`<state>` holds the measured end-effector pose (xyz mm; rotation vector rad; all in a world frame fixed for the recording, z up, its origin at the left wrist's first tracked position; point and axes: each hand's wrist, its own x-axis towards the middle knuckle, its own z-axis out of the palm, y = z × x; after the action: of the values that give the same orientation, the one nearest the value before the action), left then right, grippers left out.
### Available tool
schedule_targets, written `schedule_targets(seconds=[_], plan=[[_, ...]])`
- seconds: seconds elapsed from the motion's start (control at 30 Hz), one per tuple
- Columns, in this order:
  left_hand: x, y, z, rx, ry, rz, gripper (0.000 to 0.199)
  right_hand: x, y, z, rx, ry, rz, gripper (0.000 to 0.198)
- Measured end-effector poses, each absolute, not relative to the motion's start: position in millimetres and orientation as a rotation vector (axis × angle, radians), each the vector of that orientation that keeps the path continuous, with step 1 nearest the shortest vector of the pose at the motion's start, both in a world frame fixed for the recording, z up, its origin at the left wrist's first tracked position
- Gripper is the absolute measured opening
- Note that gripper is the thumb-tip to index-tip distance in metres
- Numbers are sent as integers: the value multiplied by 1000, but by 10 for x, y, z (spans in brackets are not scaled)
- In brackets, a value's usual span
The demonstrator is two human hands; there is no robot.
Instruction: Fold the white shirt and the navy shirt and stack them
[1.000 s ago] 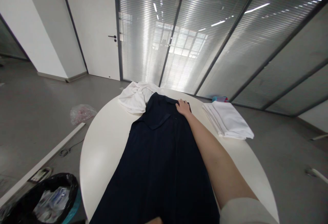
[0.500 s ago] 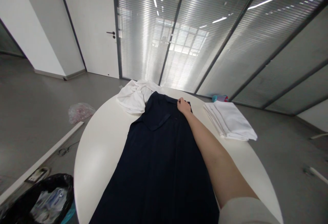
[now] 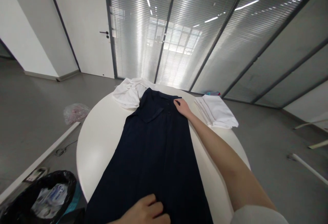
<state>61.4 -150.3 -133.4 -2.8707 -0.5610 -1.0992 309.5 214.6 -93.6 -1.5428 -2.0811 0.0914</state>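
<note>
A navy polo shirt [image 3: 153, 149] lies spread lengthwise over a round white table [image 3: 97, 131], its collar at the far end and a sleeve folded inward on the left. A few small buttons show near the collar. At the shirt's upper right edge, beside the collar, my right hand [image 3: 182, 108] is closed on the fabric with thumb and fingers. My left hand [image 3: 145, 212] is over the lower part of the shirt at the bottom of the view. Its fingers are curled, and what they hold, if anything, is hidden.
Crumpled white cloth [image 3: 128, 94] lies at the table's far left, folded white cloth [image 3: 217, 111] at its right. On the floor to the left are a black-lined trash bin [image 3: 69, 186] and a clear plastic bag [image 3: 74, 113]. A glass partition [image 3: 176, 29] stands behind.
My left hand has come into view at the bottom. My right hand stays at the shirt's upper right corner, with its fingers somewhat straighter. The view has shifted slightly.
</note>
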Motion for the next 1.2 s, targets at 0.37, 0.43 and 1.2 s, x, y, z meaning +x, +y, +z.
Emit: schedule_targets(seconds=[0.37,0.43,1.2], plan=[[578,-1587,-626,-3212,-627,-605,32,3131,875,-998,-1517,-2530,197,77],[745,-1575,-550,-3273,-596,-579,25,3071,721,-1036,-1568,-2579,195,79],[-439,-610,-473,-2814,-1940,-1147,29,2335,71,-669,-994,-2529,-292,31]])
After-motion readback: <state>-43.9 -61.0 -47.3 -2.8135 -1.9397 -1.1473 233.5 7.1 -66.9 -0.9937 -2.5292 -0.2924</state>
